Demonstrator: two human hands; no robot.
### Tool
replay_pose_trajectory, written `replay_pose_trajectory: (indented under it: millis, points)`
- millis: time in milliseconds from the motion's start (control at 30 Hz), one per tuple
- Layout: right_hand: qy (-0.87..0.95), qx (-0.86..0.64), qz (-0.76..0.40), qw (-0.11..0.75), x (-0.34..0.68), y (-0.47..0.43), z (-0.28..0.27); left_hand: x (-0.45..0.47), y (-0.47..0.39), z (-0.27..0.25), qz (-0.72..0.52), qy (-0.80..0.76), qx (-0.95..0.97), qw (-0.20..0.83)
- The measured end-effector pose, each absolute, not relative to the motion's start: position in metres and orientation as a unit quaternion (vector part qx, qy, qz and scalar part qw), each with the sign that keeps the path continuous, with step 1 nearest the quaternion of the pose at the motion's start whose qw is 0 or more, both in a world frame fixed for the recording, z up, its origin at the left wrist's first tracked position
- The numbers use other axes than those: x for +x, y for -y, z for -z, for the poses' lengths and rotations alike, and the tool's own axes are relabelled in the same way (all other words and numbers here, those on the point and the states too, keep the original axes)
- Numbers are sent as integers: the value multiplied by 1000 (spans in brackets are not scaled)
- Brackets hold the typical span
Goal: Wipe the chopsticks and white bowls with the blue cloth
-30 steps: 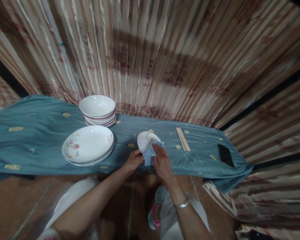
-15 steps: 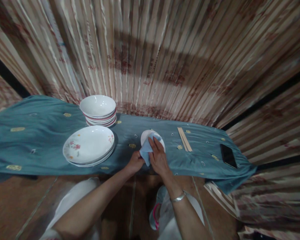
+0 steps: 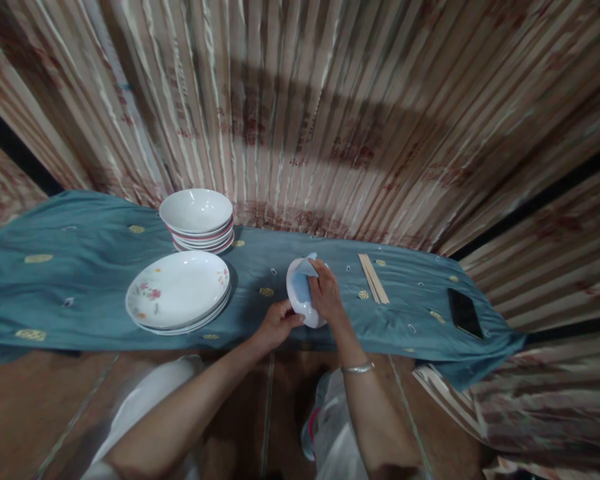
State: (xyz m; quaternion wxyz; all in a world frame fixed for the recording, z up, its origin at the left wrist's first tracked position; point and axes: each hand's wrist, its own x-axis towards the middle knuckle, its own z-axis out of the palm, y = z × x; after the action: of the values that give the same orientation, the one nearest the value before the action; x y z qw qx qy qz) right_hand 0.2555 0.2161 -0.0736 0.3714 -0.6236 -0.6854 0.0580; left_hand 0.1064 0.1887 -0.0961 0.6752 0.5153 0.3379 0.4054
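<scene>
A small white bowl is tilted on its side over the middle of the cloth-covered table, its inside facing my right hand. My left hand grips its lower left rim, thumb on the rim. With my right hand I press a light blue cloth into the bowl; the fingertips are partly hidden by the cloth and the bowl. To the left lies a stack of oval plates with a flower pattern. Behind them stands a stack of white bowls with red bands.
Several wooden chopsticks lie right of my hands. Farther right is a black phone. A blue-green tablecloth covers the long table, and a pleated curtain hangs right behind it.
The small bowl has been tipped up from lying flat. My left hand has moved from the cloth to the bowl's rim, and my right hand has pushed the cloth inside.
</scene>
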Motion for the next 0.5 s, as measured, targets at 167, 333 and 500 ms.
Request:
replay_pose_trajectory:
  millis: [167,333,500]
  points:
    - [676,-625,-75,382,269,-223,77,107,-189,98,-412,-339,515,671]
    - [643,-653,-91,390,281,-222,85,107,-189,101,-410,-343,517,669]
    - [618,-681,-98,379,290,-216,96,107,-188,100,-410,-339,522,666]
